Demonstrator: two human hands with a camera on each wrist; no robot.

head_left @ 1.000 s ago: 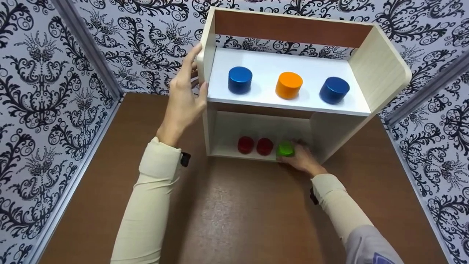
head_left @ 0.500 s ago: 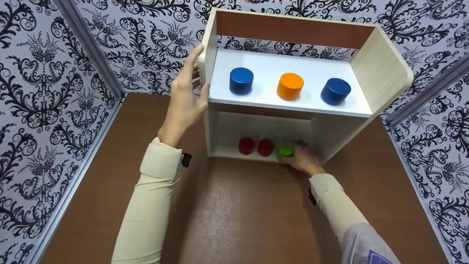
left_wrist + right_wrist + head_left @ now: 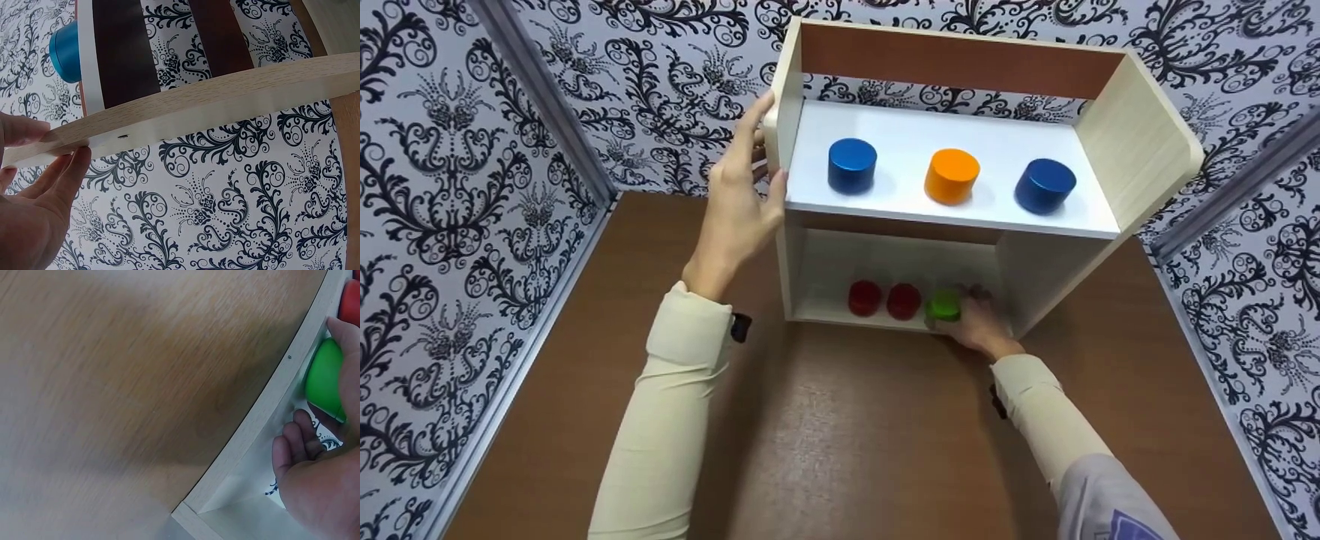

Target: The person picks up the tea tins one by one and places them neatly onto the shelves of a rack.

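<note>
My left hand (image 3: 739,191) holds the front edge of the left side panel of a small wooden shelf unit (image 3: 1144,142). In the left wrist view, the thumb and fingers lie on opposite faces of that panel (image 3: 185,109). On the lower shelf, my right hand (image 3: 981,324) grips a green cylinder (image 3: 943,306) from its right side. Thumb and index finger span the green cylinder (image 3: 324,377) in the right wrist view, while the other fingers curl loosely. Two red cylinders (image 3: 865,298) stand just left of the green one.
Along the white upper shelf (image 3: 900,120) stand a blue cylinder (image 3: 852,166), an orange cylinder (image 3: 952,177) and another blue cylinder (image 3: 1045,186). The unit rests on a brown wooden table (image 3: 840,427). Patterned walls (image 3: 450,225) rise behind and at both sides.
Almost nothing differs. The right forearm has shifted very slightly left; both hands keep their holds, and the cylinders stay where they were.
</note>
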